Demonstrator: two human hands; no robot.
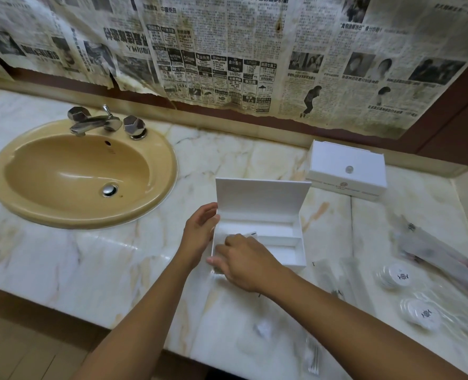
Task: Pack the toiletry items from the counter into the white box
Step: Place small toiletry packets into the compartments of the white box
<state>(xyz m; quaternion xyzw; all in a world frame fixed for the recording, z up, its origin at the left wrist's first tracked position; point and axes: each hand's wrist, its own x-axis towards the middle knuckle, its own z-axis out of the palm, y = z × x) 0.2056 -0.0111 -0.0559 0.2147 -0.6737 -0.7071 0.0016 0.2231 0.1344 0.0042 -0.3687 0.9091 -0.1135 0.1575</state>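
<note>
An open white box (282, 250) with its lid raised stands on the marble counter. My left hand (201, 229) rests against the box's left side with fingers around its edge. My right hand (243, 260) reaches into the box's left compartment and holds a clear-wrapped toiletry packet (250, 235) there. On the counter to the right lie long clear-wrapped packets (441, 253), two round wrapped items (396, 275) (420, 315), a flat wrapped packet (334, 278) and a cotton-bud packet (313, 357).
A tan sink (83, 174) with chrome taps (105, 122) lies to the left. A second closed white box (346, 170) stands at the back right by the wall. Newspaper covers the wall above. The counter's front edge runs below my arms.
</note>
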